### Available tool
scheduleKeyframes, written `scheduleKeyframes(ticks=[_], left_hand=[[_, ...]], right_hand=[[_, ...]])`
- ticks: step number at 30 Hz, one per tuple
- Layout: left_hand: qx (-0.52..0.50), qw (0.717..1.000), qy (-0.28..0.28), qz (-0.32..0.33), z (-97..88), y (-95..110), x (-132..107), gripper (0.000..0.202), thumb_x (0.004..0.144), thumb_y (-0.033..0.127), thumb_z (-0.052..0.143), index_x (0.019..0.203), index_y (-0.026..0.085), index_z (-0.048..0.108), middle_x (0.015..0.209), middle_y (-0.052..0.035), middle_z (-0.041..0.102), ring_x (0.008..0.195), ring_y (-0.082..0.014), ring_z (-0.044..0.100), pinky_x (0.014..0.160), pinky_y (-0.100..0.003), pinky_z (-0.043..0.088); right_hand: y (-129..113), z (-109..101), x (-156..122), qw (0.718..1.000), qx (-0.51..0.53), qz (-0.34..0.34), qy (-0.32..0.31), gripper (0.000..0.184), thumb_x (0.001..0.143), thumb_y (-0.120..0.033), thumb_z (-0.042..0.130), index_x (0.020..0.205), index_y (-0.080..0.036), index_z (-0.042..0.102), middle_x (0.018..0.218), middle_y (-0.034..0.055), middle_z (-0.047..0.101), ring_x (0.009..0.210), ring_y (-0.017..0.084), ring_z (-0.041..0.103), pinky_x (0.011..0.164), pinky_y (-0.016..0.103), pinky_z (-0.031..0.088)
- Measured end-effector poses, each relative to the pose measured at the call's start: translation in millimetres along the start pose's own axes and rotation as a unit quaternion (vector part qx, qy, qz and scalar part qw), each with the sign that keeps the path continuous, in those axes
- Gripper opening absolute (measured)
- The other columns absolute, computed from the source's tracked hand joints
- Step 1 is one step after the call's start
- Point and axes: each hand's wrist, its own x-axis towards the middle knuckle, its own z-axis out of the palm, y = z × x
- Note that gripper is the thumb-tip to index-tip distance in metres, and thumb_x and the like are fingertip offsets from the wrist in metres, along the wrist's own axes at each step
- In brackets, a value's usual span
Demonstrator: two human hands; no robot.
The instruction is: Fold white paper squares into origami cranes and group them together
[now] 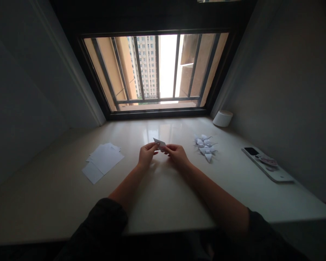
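Observation:
A small folded piece of white paper (159, 142) is held a little above the table, between both hands. My left hand (146, 154) pinches its left side, thumb and fingers closed on it. On the right side, my right hand (177, 153) grips the same paper with its fingertips. The finer folds are too small to make out. To the right lies a cluster of several folded paper cranes (205, 146), with thin pointed ends sticking out. Loose white paper sheets (104, 159) overlap in a pile left of my hands.
The pale table (163, 203) runs up to a barred window (157, 69). A white rounded object (222, 118) stands at the back right corner. Along the right wall lies a white phone-like device (271, 170) with a pinkish item (267, 160) on it.

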Motion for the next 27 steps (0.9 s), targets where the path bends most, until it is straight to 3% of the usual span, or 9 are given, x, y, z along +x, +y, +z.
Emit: scheduleKeyframes(ticks=[5,10,13,19,27], left_hand=[[0.031,0.999,-0.008,0.001,0.3,0.8,-0.9,0.038,0.062,0.048,0.072,0.081,0.015,0.072,0.080,-0.0081,0.069,0.070,-0.0183,0.061,0.068,-0.031,0.046],[0.056,0.997,-0.037,0.026,1.4,4.6,-2.8,0.041,0.061,0.045,0.073,0.092,0.018,0.072,0.086,-0.0076,0.071,0.076,-0.0187,0.061,0.068,-0.029,0.043],[0.076,0.996,-0.044,0.034,1.1,5.4,-3.3,0.038,0.060,0.044,0.075,0.087,0.017,0.073,0.082,-0.0074,0.071,0.072,-0.0180,0.059,0.065,-0.028,0.040],[0.078,0.997,-0.020,0.004,-3.5,4.2,0.2,0.034,0.059,0.044,0.075,0.082,0.019,0.075,0.075,-0.0065,0.070,0.069,-0.0165,0.057,0.065,-0.027,0.038],[0.017,1.000,0.019,-0.014,-8.4,8.6,5.6,0.035,0.057,0.044,0.076,0.081,0.020,0.075,0.084,-0.0075,0.070,0.071,-0.0163,0.057,0.065,-0.027,0.039]], right_hand=[[3.4,1.0,-0.2,1.000,0.010,0.005,-0.022,0.036,0.061,-0.050,0.072,0.072,-0.015,0.072,0.064,0.0055,0.068,0.058,0.014,0.057,0.059,0.027,0.042],[3.0,2.0,-1.2,0.999,0.027,0.019,-0.014,0.037,0.060,-0.052,0.072,0.068,-0.015,0.070,0.065,0.0066,0.069,0.059,0.015,0.059,0.060,0.028,0.043],[1.9,3.1,-1.9,0.999,0.038,0.015,-0.020,0.037,0.060,-0.052,0.072,0.067,-0.015,0.070,0.063,0.0062,0.068,0.060,0.016,0.059,0.061,0.028,0.044],[-1.2,2.7,-3.0,0.999,0.026,0.001,-0.039,0.037,0.059,-0.051,0.073,0.067,-0.015,0.071,0.063,0.0066,0.069,0.059,0.016,0.060,0.061,0.029,0.044],[-0.8,3.5,-3.9,0.999,0.021,-0.004,-0.050,0.040,0.060,-0.053,0.072,0.073,-0.015,0.073,0.065,0.0073,0.069,0.059,0.016,0.060,0.060,0.028,0.045]])
